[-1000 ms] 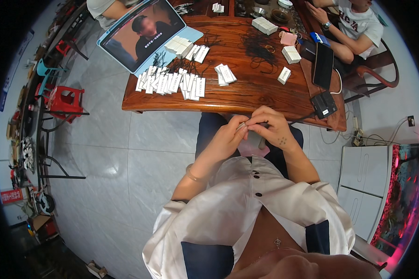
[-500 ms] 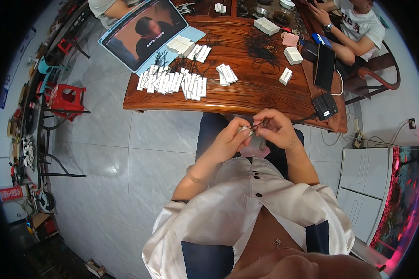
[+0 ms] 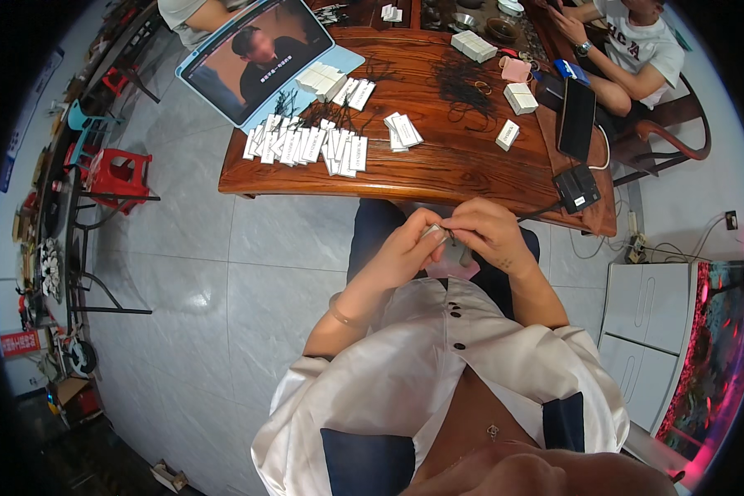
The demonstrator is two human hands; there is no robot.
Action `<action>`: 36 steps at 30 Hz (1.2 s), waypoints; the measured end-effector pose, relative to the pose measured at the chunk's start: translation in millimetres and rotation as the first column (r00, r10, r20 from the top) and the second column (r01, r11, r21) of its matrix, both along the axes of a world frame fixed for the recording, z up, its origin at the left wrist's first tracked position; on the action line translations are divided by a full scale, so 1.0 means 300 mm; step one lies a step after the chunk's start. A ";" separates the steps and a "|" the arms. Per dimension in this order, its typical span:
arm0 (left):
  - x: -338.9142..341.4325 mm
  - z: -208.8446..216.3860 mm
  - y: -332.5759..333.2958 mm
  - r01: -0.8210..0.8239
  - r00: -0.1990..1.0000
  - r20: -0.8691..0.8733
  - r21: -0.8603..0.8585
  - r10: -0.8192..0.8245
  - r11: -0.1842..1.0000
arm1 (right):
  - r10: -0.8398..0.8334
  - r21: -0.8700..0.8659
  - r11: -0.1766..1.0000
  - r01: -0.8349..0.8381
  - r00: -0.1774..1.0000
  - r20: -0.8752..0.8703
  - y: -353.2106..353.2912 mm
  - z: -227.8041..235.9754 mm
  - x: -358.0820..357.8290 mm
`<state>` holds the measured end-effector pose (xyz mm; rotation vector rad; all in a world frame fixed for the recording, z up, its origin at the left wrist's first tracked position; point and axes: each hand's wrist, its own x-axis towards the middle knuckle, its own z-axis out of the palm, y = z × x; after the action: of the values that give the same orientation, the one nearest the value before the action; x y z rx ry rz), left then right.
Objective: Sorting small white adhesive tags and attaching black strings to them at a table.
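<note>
So compared with half a second ago, the main change is the right hand (image 3: pixel 492 238): its fingers were spread off to the side with the dark cord (image 3: pixel 449 236) stretched across, and now thumb and fingertips are pinched together right up against the left hand (image 3: pixel 412 246). Pretty sure they've got the cord, but the fingers cover most of it, so don't quote me. The left hand has the small pale tag (image 3: pixel 432 232) clamped between thumb and fingers, same as before, and it's over the lap, just off the near edge of the wooden table (image 3: pixel 331 183). The table stuff hasn't budged: spread-out white tags (image 3: pixel 289 145), stacked white cards (image 3: pixel 322 80) by the tablet (image 3: pixel 256 62), and a tangle of black cords (image 3: pixel 463 91) further over. Container-wise, a metal bowl (image 3: pixel 463 21) sits at the far end, a white cabinet (image 3: pixel 649 302) stands on the right with its fronts closed, and the tank (image 3: pixel 711 355) beside it has pink-red light and dark shapes inside.
</note>
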<state>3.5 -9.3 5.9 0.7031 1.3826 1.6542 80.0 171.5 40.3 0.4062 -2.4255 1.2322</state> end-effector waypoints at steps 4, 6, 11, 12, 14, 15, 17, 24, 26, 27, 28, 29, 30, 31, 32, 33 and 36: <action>-0.002 0.002 0.006 -0.018 0.996 -0.093 -0.022 0.016 1.000 | -0.058 0.028 0.998 0.060 0.996 -0.066 -0.020 -0.001 0.002; 0.002 -0.004 0.008 -0.038 0.991 -0.130 -0.019 0.035 0.999 | -0.085 0.026 0.996 0.087 0.992 -0.089 -0.036 -0.007 0.004; 0.017 -0.004 0.019 -0.191 0.938 -0.297 -0.020 0.176 0.981 | -0.209 -0.177 0.959 0.220 0.975 0.077 -0.067 -0.041 0.006; 0.019 -0.007 0.020 -0.170 0.937 -0.315 -0.031 0.152 0.985 | -0.209 -0.176 0.960 0.220 0.975 0.075 -0.061 -0.072 0.005; 0.022 -0.002 0.017 -0.148 0.935 -0.332 -0.042 0.126 0.988 | -0.073 -0.538 0.830 0.147 0.985 0.156 -0.053 -0.109 -0.005; 0.023 0.004 0.016 -0.111 0.939 -0.333 -0.065 0.084 0.992 | -0.074 -0.537 0.831 0.147 0.985 0.155 -0.040 -0.119 -0.001; 0.026 0.011 0.016 -0.077 0.942 -0.332 -0.085 0.045 0.993 | 0.126 -0.924 0.375 0.077 0.983 0.133 -0.034 -0.076 -0.008; 0.014 0.003 0.014 -0.125 0.941 -0.325 -0.072 0.096 0.990 | 0.049 -0.804 0.571 0.166 0.971 0.236 -0.036 -0.082 0.006; 0.015 0.002 0.014 -0.111 0.939 -0.333 -0.070 0.081 0.991 | 0.028 -0.743 0.648 0.169 0.969 0.245 -0.038 -0.074 0.000; 0.016 0.005 0.013 -0.108 0.942 -0.328 -0.074 0.078 0.991 | 0.028 -0.743 0.647 0.170 0.969 0.246 -0.032 -0.074 -0.001; 0.015 0.006 0.014 -0.105 0.944 -0.322 -0.077 0.075 0.991 | 0.018 -0.733 0.661 0.161 0.973 0.229 -0.022 -0.072 -0.005; 0.014 0.004 0.014 -0.105 0.944 -0.322 -0.078 0.074 0.991 | 0.007 -0.722 0.676 0.151 0.977 0.212 -0.018 -0.069 -0.006; 0.012 0.001 0.013 -0.105 0.944 -0.323 -0.091 0.071 0.990 | 0.007 -0.722 0.675 0.152 0.977 0.212 -0.019 -0.065 -0.006; 0.011 0.000 0.013 -0.106 0.944 -0.323 -0.104 0.067 0.989 | -0.003 -0.685 0.716 0.136 0.981 0.193 -0.023 -0.049 -0.008; 0.011 0.002 0.014 -0.107 0.944 -0.323 -0.105 0.068 0.989 | -0.012 -0.645 0.754 0.122 0.985 0.172 -0.026 -0.041 -0.009; 0.011 0.004 0.014 -0.108 0.942 -0.327 -0.093 0.072 0.990 | -0.011 -0.645 0.754 0.122 0.985 0.173 -0.024 -0.042 -0.007; 0.012 0.000 0.018 -0.106 0.942 -0.329 -0.090 0.071 0.990 | 0.009 -0.547 0.830 0.108 0.978 0.207 -0.018 -0.041 0.000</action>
<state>7.1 -4.0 5.9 0.8921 1.7462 1.5674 80.0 166.2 27.9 0.0418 -2.0633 1.9480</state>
